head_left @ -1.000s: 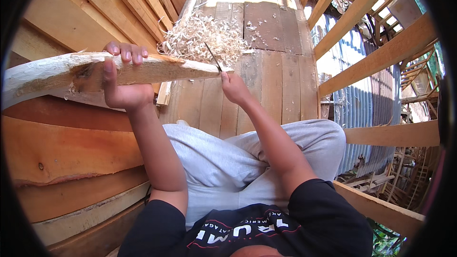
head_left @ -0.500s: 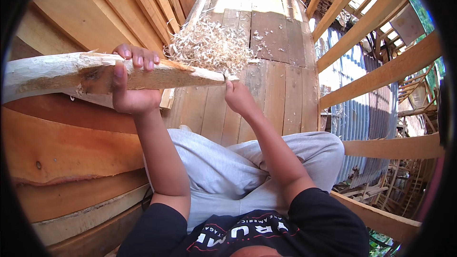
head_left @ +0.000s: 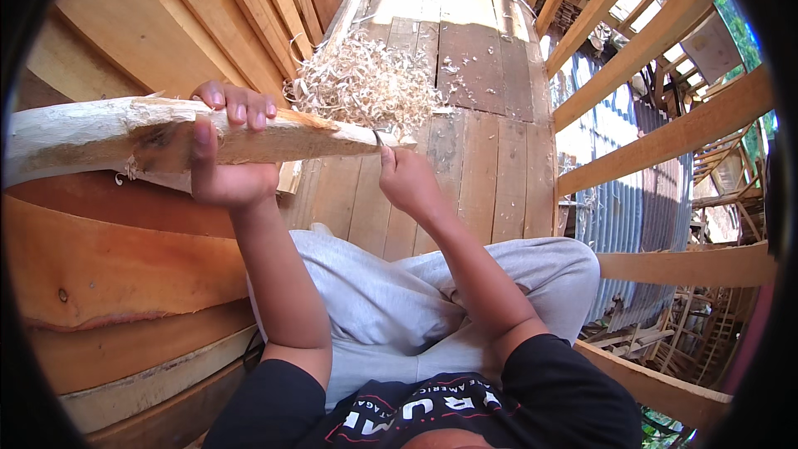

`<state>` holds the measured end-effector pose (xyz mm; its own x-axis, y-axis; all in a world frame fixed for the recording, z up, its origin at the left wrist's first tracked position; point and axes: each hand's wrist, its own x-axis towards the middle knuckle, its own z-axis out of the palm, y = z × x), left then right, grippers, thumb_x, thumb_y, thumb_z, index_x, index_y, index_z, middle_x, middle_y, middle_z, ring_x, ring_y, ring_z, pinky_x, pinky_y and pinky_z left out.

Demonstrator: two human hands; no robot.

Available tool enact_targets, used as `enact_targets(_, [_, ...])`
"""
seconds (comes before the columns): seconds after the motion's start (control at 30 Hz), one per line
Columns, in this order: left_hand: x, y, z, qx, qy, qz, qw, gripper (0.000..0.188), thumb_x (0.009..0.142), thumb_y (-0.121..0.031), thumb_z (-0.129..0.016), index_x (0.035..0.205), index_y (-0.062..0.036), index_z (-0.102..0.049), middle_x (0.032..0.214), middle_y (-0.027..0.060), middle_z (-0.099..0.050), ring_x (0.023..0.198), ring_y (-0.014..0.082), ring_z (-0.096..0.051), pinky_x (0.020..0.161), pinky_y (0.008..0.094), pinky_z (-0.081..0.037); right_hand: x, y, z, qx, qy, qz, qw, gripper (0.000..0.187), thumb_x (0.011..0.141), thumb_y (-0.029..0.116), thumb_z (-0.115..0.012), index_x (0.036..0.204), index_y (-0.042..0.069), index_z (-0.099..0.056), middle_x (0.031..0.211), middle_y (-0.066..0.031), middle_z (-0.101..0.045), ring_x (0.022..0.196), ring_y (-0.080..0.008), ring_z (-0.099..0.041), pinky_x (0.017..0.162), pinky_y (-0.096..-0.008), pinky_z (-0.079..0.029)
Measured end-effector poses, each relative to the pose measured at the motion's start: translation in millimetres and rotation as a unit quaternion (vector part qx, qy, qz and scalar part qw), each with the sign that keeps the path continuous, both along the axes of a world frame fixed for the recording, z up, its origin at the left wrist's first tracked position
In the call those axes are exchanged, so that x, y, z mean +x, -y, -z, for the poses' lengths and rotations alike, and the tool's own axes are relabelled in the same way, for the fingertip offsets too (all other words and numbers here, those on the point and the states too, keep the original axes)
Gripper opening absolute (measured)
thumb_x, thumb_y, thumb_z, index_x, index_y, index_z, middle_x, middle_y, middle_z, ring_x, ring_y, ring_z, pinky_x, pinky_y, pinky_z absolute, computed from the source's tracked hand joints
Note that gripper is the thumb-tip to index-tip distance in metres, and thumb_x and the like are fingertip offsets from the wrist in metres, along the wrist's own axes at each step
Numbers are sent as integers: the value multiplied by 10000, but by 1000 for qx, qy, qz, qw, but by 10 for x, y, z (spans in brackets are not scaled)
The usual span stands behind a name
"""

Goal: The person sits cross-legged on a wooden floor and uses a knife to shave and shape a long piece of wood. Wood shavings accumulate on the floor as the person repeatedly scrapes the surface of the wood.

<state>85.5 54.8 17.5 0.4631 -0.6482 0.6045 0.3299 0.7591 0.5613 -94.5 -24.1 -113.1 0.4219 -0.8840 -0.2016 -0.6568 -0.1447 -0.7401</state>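
A long, pale piece of peeled wood (head_left: 299, 140) runs across from the left edge and tapers to a narrow end near the middle. My left hand (head_left: 239, 184) is closed around it, thumb on the near side and fingers over the top. My right hand (head_left: 411, 180) is closed in a fist just short of the tapered end. From that fist a small dark knife blade (head_left: 378, 138) sticks up and touches the wood; the handle is hidden inside my fingers. A thin curl of wood (head_left: 125, 175) hangs under the left part of the piece.
A heap of wood shavings (head_left: 370, 83) lies on the plank floor (head_left: 465, 158) beyond my hands. Boards (head_left: 116, 41) lean at the left, and more planks (head_left: 125, 262) lie beside my left arm. A wooden slat railing (head_left: 665, 133) borders the right, with corrugated metal sheets (head_left: 619, 208) outside.
My right hand and the knife have shifted a little left and nearer me, back from the tip of the wood. My left hand keeps its hold, slightly farther left.
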Motion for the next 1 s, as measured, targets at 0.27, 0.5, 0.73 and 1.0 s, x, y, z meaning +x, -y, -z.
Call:
enact_targets(0.27, [-39,61,0,-4,-2,4,1000,306,850,-324,-614,991,-85,-486,795,35,-491,728,172,-487,769,356,-395,-294,407,840,61,-2,41,997,485,983,328,-409,830,-75,-631,889,-335,-628,872,-471,-614,794,-537,-460])
enact_targets(0.5, [-32,-24,-3,18,8,-12,1000,294,864,-327,-598,996,-98,-470,798,10,-462,743,152,-456,780,350,-366,62,-38,-61,-33,62,3,998,511,989,336,-403,767,-74,-614,720,-296,-607,755,-468,-612,730,-532,-460])
enact_targets(0.73, [-20,-7,8,8,-1,-4,1000,311,841,-321,-625,996,-89,-486,788,27,-491,720,168,-484,771,353,-391,-85,115,266,-18,-7,36,999,494,978,327,-415,765,-75,-607,765,-316,-613,780,-466,-618,729,-522,-462])
enact_targets(1.0, [-60,26,-18,14,-7,0,1000,323,831,-336,-636,981,-93,-485,792,29,-498,726,168,-491,775,351,-393,-265,351,775,8,1,65,998,552,991,362,-408,710,-88,-557,680,-301,-577,663,-451,-581,669,-501,-449])
